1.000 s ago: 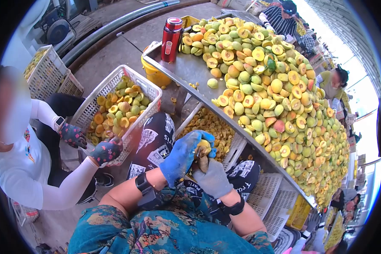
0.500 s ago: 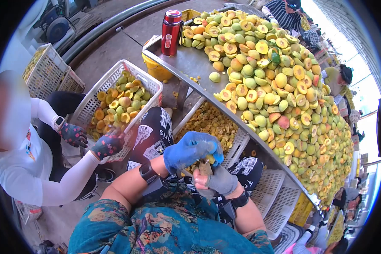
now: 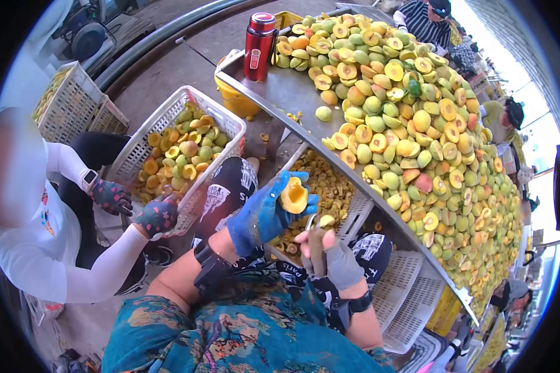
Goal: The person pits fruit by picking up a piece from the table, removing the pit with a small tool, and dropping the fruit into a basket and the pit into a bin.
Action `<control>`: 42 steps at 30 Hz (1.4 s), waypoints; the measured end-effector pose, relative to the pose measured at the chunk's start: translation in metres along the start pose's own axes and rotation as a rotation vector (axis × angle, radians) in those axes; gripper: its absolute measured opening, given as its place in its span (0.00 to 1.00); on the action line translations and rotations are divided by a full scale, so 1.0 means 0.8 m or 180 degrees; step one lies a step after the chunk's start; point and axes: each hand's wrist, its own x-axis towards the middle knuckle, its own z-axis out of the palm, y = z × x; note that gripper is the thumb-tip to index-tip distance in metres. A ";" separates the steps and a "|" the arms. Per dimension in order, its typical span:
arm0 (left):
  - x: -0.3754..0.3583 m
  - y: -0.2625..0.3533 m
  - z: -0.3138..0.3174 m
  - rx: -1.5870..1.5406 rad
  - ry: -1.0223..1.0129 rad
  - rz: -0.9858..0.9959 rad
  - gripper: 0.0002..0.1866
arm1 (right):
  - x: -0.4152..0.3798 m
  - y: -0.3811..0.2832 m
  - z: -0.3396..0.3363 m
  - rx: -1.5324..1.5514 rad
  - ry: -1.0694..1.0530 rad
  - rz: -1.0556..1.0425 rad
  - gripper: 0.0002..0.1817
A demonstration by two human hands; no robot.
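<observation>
In my left hand [image 3: 261,214], in a blue glove, lies a hollowed fruit half [image 3: 294,196], its cut side facing up. My right hand [image 3: 336,258], in a grey glove with bare fingertips, grips a tool with a brownish handle [image 3: 317,248]. A small yellow piece [image 3: 326,221] sits at the tool's upper end, beside the left fingertips. Below both hands is a crate of small fruit scraps [image 3: 320,180]. Halved fruit [image 3: 417,137] is heaped on the metal table [image 3: 286,99] to the right.
A red flask [image 3: 260,46] stands at the table's corner above a yellow bucket [image 3: 236,99]. At left, a person in patterned gloves [image 3: 155,214] sits by a white crate [image 3: 230,146] of fruit halves. White crates [image 3: 395,280] lie under the table. Other people are at the right.
My hands have moved apart. The left has opened up to show the fruit half, and the right has drawn away to the right with the tool. The view has shifted slightly.
</observation>
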 end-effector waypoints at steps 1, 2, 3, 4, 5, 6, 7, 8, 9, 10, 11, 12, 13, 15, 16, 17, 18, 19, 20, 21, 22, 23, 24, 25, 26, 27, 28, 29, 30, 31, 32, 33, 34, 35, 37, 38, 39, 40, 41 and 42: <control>-0.002 0.001 -0.007 0.0264 -0.0024 0.0136 0.23 | 0.004 -0.001 0.002 -0.0149 0.0302 0.0113 0.28; -0.004 0.002 -0.012 0.0530 -0.0053 0.0260 0.21 | 0.006 -0.004 0.009 -0.0140 0.0305 0.0110 0.28; -0.004 -0.001 -0.012 0.0718 -0.0015 0.0364 0.19 | 0.005 -0.009 0.018 -0.1088 0.0711 -0.0057 0.24; -0.004 -0.001 -0.015 0.0717 -0.0025 0.0352 0.19 | 0.006 -0.012 0.025 -0.2039 0.1121 -0.0225 0.21; -0.003 -0.002 -0.018 0.1317 -0.0078 0.0460 0.19 | 0.013 -0.003 0.023 -0.2964 0.1363 -0.0925 0.19; -0.004 0.000 -0.017 0.1914 -0.0132 0.0573 0.19 | 0.015 -0.005 0.026 -0.2970 0.1377 -0.0919 0.19; -0.009 0.008 -0.009 0.2572 -0.0324 0.0770 0.18 | 0.018 -0.009 0.030 -0.3168 0.1406 -0.1078 0.19; -0.007 0.007 -0.012 0.2566 -0.0323 0.0773 0.18 | 0.021 -0.011 0.033 -0.3365 0.1424 -0.1239 0.19; -0.005 0.004 -0.018 0.2478 -0.0197 0.0648 0.18 | 0.022 -0.009 0.035 -0.3370 0.1414 -0.1235 0.19; -0.004 0.002 -0.023 0.2389 -0.0068 0.0520 0.18 | 0.023 -0.005 0.035 -0.3498 0.1443 -0.1263 0.19; -0.003 0.001 -0.026 0.2381 -0.0059 0.0525 0.18 | 0.025 -0.002 0.036 -0.3627 0.1472 -0.1297 0.18; -0.001 0.000 -0.029 0.2329 -0.0145 0.0577 0.18 | 0.026 0.000 0.035 -0.3636 0.1460 -0.1299 0.18; -0.001 -0.001 -0.030 0.2279 -0.0232 0.0622 0.17 | 0.027 0.002 0.035 -0.3644 0.1449 -0.1400 0.18; -0.001 -0.003 -0.031 0.2211 -0.0200 0.0676 0.16 | 0.029 0.004 0.038 -0.3648 0.1438 -0.1495 0.17; -0.002 -0.005 -0.030 0.2148 -0.0177 0.0731 0.15 | 0.029 0.003 0.040 -0.3680 0.1461 -0.1508 0.17; -0.003 -0.006 -0.028 0.2144 -0.0181 0.0727 0.15 | 0.029 0.003 0.041 -0.3714 0.1487 -0.1519 0.16; -0.007 -0.007 -0.023 0.2566 -0.0025 0.0889 0.14 | 0.030 0.002 0.041 -0.3716 0.1490 -0.1517 0.16; -0.008 -0.007 -0.020 0.2988 0.0135 0.1052 0.13 | 0.030 0.003 0.041 -0.3557 0.1476 -0.1421 0.16; -0.006 -0.009 -0.020 0.2986 0.0135 0.1050 0.13 | 0.031 0.003 0.041 -0.3397 0.1459 -0.1323 0.16; -0.002 -0.013 -0.022 0.2398 0.0366 0.0858 0.12 | 0.030 0.001 0.042 -0.3400 0.1458 -0.1321 0.16; 0.001 -0.016 -0.024 0.1803 0.0589 0.0666 0.11 | 0.027 -0.003 0.044 -0.3309 0.1358 -0.1193 0.15; 0.001 -0.015 -0.027 0.3395 0.0834 0.1079 0.13 | 0.026 -0.006 0.043 -0.3218 0.1261 -0.1064 0.15; 0.004 -0.009 -0.029 0.3384 0.0830 0.1080 0.13 | 0.025 -0.005 0.044 -0.3229 0.1264 -0.1060 0.15; 0.012 -0.001 -0.029 0.2670 0.1188 0.1016 0.12 | 0.025 -0.002 0.047 -0.2979 0.1281 -0.1181 0.16; 0.019 0.005 -0.030 0.1957 0.1510 0.0942 0.12 | 0.026 -0.002 0.047 -0.2724 0.1308 -0.1312 0.16; 0.014 0.011 -0.018 0.2470 0.1622 0.1207 0.11 | 0.028 -0.002 0.041 -0.2829 0.1379 -0.1306 0.18; 0.005 0.019 -0.008 0.2476 0.1620 0.1193 0.11 | 0.030 0.000 0.036 -0.2822 0.1389 -0.1297 0.18; -0.003 0.025 0.001 0.3007 0.1537 0.1759 0.11 | 0.034 0.001 0.026 -0.2668 0.1407 -0.1145 0.19; -0.005 0.032 0.010 0.3494 0.1402 0.2337 0.10 | 0.036 -0.001 0.011 -0.2544 0.1457 -0.1000 0.19; -0.008 0.050 0.008 0.4390 0.1567 0.2897 0.10 | 0.040 -0.002 -0.007 -0.2450 0.1470 -0.0755 0.20; -0.014 0.074 0.001 0.5290 0.1729 0.3471 0.10 | 0.044 -0.013 -0.020 -0.2487 0.1527 -0.0769 0.20; -0.020 0.094 -0.001 0.5317 0.2014 0.3418 0.11 | 0.052 -0.028 -0.032 -0.2854 0.1717 -0.0997 0.21; -0.029 0.113 -0.005 0.5348 0.2315 0.3355 0.12 | 0.060 -0.044 -0.045 -0.3215 0.1889 -0.1224 0.22; -0.040 0.136 -0.019 0.5829 0.2517 0.3270 0.13 | 0.069 -0.058 -0.063 -0.3404 0.2037 -0.1062 0.23; -0.058 0.170 -0.046 0.6319 0.2732 0.3168 0.15 | 0.091 -0.082 -0.110 -0.3732 0.2310 -0.0740 0.24; -0.069 0.177 -0.057 0.6688 0.2981 0.3280 0.19 | 0.105 -0.089 -0.136 -0.3877 0.2430 -0.0576 0.25; -0.076 0.181 -0.063 0.7063 0.3235 0.3387 0.24 | 0.118 -0.095 -0.158 -0.4046 0.2473 -0.0530 0.25; -0.080 0.181 -0.067 0.7075 0.3252 0.3381 0.24 | 0.131 -0.099 -0.176 -0.4215 0.2517 -0.0482 0.26; -0.085 0.179 -0.072 0.6873 0.3250 0.3132 0.24 | 0.143 -0.100 -0.189 -0.4212 0.2495 -0.0474 0.26; -0.088 0.176 -0.077 0.6661 0.3256 0.2892 0.25 | 0.156 -0.101 -0.200 -0.4505 0.2533 -0.0194 0.26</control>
